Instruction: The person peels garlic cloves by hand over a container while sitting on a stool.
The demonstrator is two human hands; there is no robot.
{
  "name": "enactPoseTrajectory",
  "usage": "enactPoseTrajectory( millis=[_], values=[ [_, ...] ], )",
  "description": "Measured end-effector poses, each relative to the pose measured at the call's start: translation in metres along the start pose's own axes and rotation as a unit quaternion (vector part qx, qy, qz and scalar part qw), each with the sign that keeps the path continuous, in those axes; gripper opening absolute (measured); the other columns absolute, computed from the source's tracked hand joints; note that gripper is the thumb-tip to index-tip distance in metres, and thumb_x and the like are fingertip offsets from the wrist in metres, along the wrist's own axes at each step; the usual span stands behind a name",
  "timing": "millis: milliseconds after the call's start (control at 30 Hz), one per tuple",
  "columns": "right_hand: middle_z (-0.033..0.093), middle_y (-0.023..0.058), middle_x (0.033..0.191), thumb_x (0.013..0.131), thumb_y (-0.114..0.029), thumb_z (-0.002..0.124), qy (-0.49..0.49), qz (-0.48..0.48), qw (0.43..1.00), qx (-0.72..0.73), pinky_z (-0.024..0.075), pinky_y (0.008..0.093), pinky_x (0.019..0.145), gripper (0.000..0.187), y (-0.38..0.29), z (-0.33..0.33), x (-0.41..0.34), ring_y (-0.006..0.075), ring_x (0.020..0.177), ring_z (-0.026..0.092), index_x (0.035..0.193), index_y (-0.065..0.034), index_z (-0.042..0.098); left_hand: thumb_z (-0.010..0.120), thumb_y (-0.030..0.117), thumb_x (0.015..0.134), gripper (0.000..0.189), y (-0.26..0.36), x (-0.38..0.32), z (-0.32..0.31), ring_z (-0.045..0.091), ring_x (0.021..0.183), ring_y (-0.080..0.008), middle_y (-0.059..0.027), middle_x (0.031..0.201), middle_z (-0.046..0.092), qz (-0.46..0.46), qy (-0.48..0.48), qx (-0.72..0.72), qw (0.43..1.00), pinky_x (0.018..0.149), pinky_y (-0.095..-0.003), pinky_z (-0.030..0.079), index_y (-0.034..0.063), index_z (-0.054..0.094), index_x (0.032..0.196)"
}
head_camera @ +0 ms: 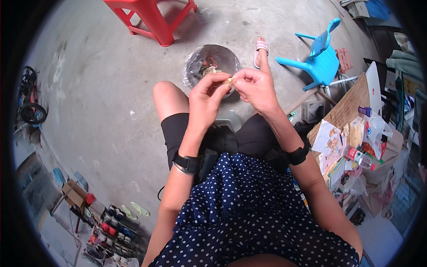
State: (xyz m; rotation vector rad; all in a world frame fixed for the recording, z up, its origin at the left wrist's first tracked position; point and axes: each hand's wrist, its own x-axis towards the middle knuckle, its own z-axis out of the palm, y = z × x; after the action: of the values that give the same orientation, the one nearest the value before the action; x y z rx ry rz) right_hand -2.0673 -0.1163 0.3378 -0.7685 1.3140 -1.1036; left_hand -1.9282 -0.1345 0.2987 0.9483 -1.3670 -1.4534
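In front of my knees, my left hand and my right hand meet at the fingertips. Between them is a small tan and whitish piece, too small to name. The left thumb and fingers pinch it, and the right thumb and forefinger also close on its right end. Beneath the hands stands a round bin with a clear plastic liner folded over its rim. Dark, red and pale scraps lie inside it; the hands hide its near side.
A red plastic stool stands beyond the bin, a blue child's chair to the right. Beside my right arm, a wooden table carries papers, a plastic bottle and bags. A shoe rack is at lower left, bicycles at far left.
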Motion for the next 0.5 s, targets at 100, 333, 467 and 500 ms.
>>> enactPoseTrajectory(
  millis=[100, 333, 467, 500],
  values=[
    [0.057, 0.0023, 0.067, 0.077, 0.001, 0.057, -0.009, -0.032, 0.999, 0.017, 0.0447, 0.0186, 0.053, 0.004, 0.006, 0.006, 0.008, 0.0045, 0.060, 0.053, 0.077, 0.0043, 0.058, 0.056, 0.000, 0.083, 0.013, 0.000, 0.001, -0.006, 0.059, 0.078, -0.0126, -0.0085, 0.091, 0.061, -0.135, -0.019, -0.200, 0.970, 0.070, -0.0246, 0.048, -0.0036, 0.056, 0.096],
    [0.061, 0.0033, 0.073, 0.077, 0.001, 0.059, 0.024, -0.046, 0.991, -0.126, 0.0442, 0.0174, 0.056, 0.005, -0.006, 0.005, 0.007, 0.0048, 0.066, 0.056, 0.081, 0.0050, 0.059, 0.051, 0.007, 0.088, 0.021, -0.004, 0.005, -0.012, 0.059, 0.075, -0.0124, -0.0087, 0.092, 0.061, -0.192, 0.021, -0.306, 0.932, 0.067, -0.0211, 0.048, -0.0015, 0.053, 0.106],
    [0.061, 0.0029, 0.071, 0.078, 0.000, 0.058, 0.021, -0.079, 0.996, -0.044, 0.0425, 0.0165, 0.053, 0.007, -0.002, 0.003, 0.012, 0.0037, 0.066, 0.057, 0.082, 0.0049, 0.061, 0.051, 0.008, 0.088, 0.019, -0.001, 0.004, -0.011, 0.059, 0.071, -0.0103, -0.0065, 0.085, 0.062, -0.199, 0.022, -0.198, 0.959, 0.062, -0.0188, 0.046, -0.0008, 0.055, 0.105],
    [0.060, 0.0025, 0.068, 0.077, -0.001, 0.057, 0.013, -0.081, 0.992, -0.098, 0.0410, 0.0171, 0.050, 0.008, -0.006, 0.006, 0.012, 0.0026, 0.062, 0.055, 0.081, 0.0044, 0.062, 0.051, 0.008, 0.088, 0.019, -0.003, 0.003, -0.010, 0.058, 0.069, -0.0092, -0.0051, 0.082, 0.061, -0.178, 0.027, -0.163, 0.970, 0.060, -0.0180, 0.044, -0.0008, 0.056, 0.105]
  ],
)
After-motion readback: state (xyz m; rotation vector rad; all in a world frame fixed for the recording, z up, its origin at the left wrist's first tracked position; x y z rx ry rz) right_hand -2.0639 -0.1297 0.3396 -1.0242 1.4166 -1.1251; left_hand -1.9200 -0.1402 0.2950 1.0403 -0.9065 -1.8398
